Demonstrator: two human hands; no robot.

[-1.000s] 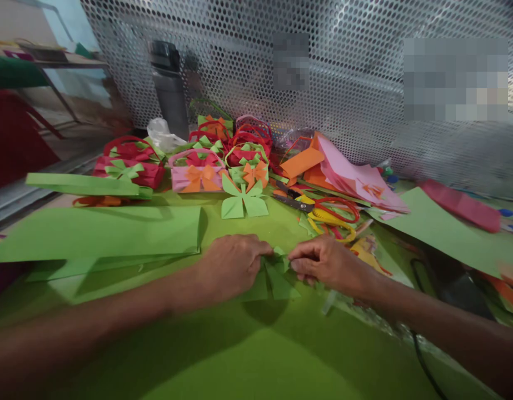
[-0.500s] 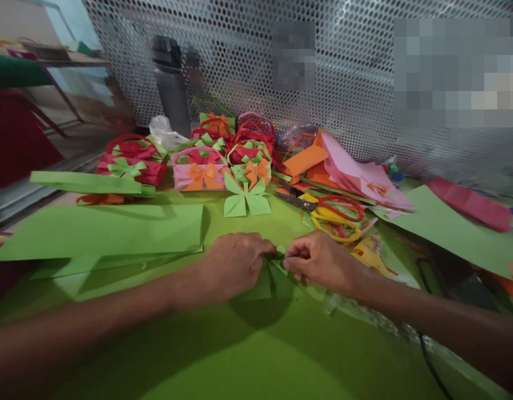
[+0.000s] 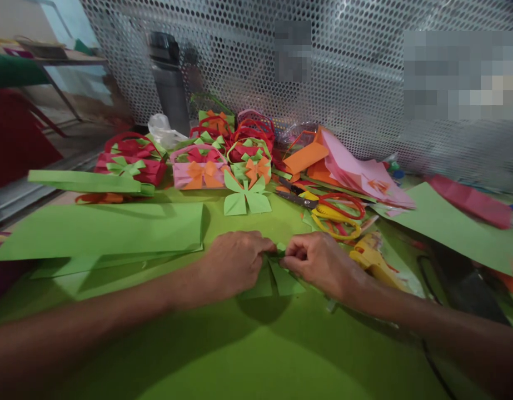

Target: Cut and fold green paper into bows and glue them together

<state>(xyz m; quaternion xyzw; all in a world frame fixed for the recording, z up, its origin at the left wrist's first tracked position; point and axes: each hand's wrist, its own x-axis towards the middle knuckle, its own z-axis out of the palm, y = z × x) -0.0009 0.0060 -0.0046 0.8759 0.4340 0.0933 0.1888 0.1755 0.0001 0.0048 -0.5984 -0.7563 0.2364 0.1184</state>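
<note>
Both hands meet over a green paper piece (image 3: 286,282), shaped like a bow with a slit between its lower flaps. My left hand (image 3: 237,261) is closed, its index finger pressing near the paper's centre. My right hand (image 3: 318,260) pinches a small green bit at the same spot, thumb and fingertips together. The upper part of the paper is mostly hidden by my fingers. Just beyond them a green paper bow (image 3: 247,199) lies spread out. Scissors with yellow and red handles (image 3: 337,214) rest past my right hand, and a yellow glue gun (image 3: 375,258) is beside it.
Several small paper bags with bows (image 3: 202,171) line the back, near a dark bottle (image 3: 170,89). Green paper sheets (image 3: 114,225) lie at left. Pink sheets (image 3: 356,166) and a pale green sheet (image 3: 456,225) lie at right. A perforated metal panel (image 3: 231,50) stands behind.
My right hand's fingertips have shifted slightly left, closer to my left index finger. The left hand keeps its place on the green paper.
</note>
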